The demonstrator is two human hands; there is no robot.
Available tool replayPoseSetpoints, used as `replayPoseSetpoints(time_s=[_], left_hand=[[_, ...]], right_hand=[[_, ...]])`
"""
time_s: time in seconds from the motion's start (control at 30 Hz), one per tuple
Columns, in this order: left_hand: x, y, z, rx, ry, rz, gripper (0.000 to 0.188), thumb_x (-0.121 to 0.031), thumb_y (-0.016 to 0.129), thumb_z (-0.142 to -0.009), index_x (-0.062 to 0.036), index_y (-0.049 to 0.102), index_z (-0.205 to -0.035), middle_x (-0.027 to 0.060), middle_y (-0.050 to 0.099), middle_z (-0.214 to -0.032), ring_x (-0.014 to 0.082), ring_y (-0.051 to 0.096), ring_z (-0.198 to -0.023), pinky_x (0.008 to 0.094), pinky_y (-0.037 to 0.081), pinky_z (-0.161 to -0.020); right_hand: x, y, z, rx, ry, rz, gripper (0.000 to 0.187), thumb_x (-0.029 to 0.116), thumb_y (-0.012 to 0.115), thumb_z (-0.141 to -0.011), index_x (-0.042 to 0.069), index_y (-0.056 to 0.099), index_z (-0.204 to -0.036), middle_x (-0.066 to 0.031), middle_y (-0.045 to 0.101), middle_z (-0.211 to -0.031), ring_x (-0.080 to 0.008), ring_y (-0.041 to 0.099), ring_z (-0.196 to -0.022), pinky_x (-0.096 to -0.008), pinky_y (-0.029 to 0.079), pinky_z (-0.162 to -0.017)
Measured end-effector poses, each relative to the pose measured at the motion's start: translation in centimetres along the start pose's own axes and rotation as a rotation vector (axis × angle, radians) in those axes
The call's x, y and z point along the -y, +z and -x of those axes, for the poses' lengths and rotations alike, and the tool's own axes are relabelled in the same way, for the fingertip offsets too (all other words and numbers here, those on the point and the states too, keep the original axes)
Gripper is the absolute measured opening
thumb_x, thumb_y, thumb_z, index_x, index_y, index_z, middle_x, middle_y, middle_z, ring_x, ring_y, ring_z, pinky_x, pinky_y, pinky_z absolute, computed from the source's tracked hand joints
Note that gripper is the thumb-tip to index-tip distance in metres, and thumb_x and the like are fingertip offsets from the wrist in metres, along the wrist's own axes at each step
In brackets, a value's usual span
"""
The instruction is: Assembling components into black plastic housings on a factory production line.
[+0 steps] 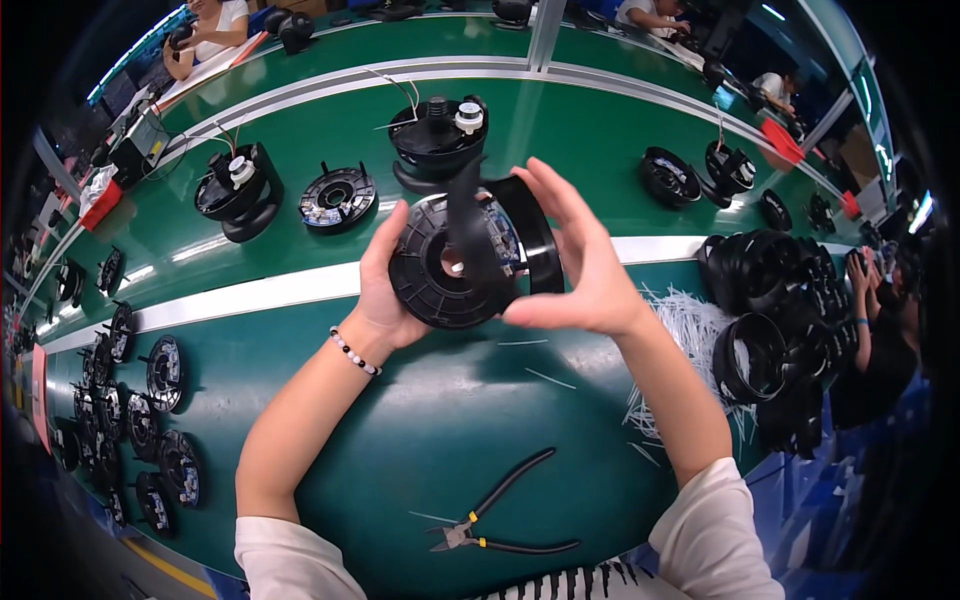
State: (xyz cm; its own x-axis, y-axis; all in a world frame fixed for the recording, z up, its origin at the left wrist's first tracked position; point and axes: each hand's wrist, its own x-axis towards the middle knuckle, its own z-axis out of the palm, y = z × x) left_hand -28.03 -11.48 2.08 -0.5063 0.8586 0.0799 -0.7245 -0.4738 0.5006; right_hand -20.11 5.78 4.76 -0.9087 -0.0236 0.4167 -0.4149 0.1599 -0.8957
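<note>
Disc (pixel 430 282) of ribbed black plastic beside a smooth, glossy ring (pixel 541 240).

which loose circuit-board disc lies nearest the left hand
The disc beyond the white strip, up and left of the left hand; the other loose discs lie farther off, many clustered at the left of the near table.

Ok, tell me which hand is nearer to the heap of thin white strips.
Right. The right hand, gripping the black ring, is left of the thin white strips; the left hand is farther left, at the left side of the black disc.
</note>
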Motion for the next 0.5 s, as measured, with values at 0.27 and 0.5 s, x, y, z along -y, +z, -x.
replayPoseSetpoints(time_s=[0.27, 0.5], left_hand=[[0.6, -1.4, 1.0, -0.154, 0.058, -0.087, 0.066, -0.061, 0.028, -0.085, -0.0084, 0.045, -0.120, 0.0097, 0.054, -0.109, 0.0201, 0.054, -0.101, 0.0365, 0.048, -0.084], [-1.1, -1.5, 2.6, -0.001, -0.025, -0.091, 0.085, -0.076, 0.025, -0.074, -0.0087, 0.043, -0.123, 0.0104, 0.052, -0.113, 0.0227, 0.053, -0.102, 0.0391, 0.046, -0.088]], right_hand=[[0.1, 5.2, 0.5, 0.043, -0.212, 0.759, 0.113, 0.034, 0.082, -0.043, -0.005, 0.021, -0.131, -0.0262, 0.021, -0.133, -0.0428, 0.024, -0.122, -0.0468, 0.025, -0.100], [0.6, 5.9, -0.6, 0.135, -0.201, 0.778, 0.114, 0.036, 0.082, -0.042, -0.009, 0.022, -0.128, -0.0263, 0.023, -0.132, -0.0421, 0.026, -0.120, -0.0458, 0.027, -0.099]])
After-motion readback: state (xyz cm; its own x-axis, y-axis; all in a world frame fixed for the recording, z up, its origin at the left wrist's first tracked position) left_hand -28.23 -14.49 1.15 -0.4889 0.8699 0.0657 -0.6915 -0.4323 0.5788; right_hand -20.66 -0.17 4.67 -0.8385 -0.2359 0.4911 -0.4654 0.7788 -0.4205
